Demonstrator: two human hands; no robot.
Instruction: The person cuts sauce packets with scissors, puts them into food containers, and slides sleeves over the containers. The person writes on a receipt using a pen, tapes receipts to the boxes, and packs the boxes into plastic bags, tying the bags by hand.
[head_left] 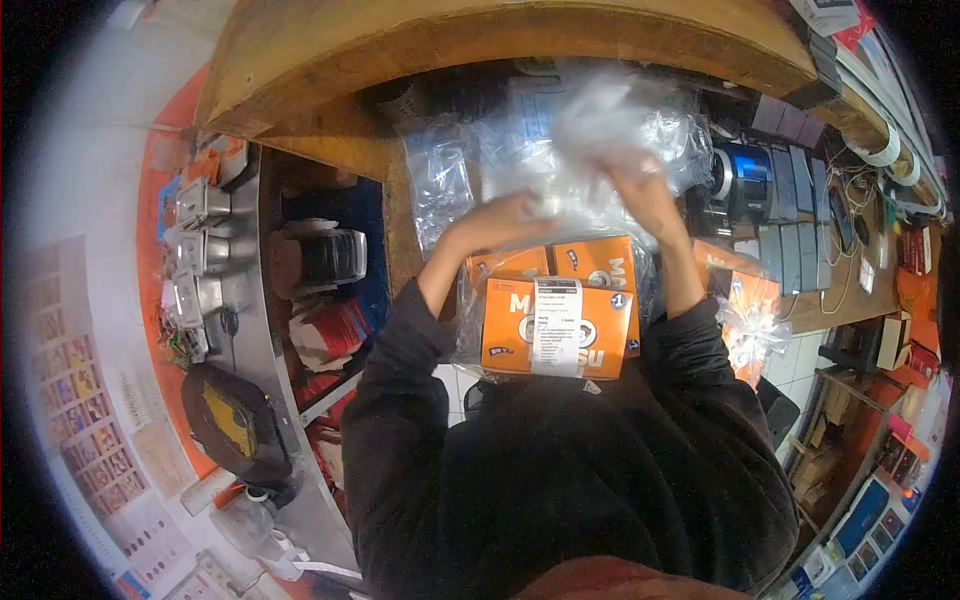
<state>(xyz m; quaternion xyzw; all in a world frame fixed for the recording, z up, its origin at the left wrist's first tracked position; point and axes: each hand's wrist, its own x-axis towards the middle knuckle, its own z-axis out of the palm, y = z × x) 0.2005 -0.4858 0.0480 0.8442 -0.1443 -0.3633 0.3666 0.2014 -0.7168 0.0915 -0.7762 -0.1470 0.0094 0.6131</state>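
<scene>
Both hands are over a pile of clear plastic bags (500, 150) on the wooden table. My left hand (510, 218) is at the near edge of the pile, its fingers blurred against the shiny plastic. My right hand (635, 180) is farther forward, beside a whitish piece of plastic (610, 115) smeared by motion; its fingertips are hard to make out. Between my forearms, close to my body, orange boxes (600, 260) stand in a clear bag. A white printed label (557, 325) is stuck on the nearest orange box (500, 325).
A wooden shelf edge (520, 45) arches over the far side. At right are a blue-and-black device (750, 180), several phones (800, 180), cables and another bagged orange box (745, 320). A steel counter (265, 350) with metal containers (200, 250) runs along the left.
</scene>
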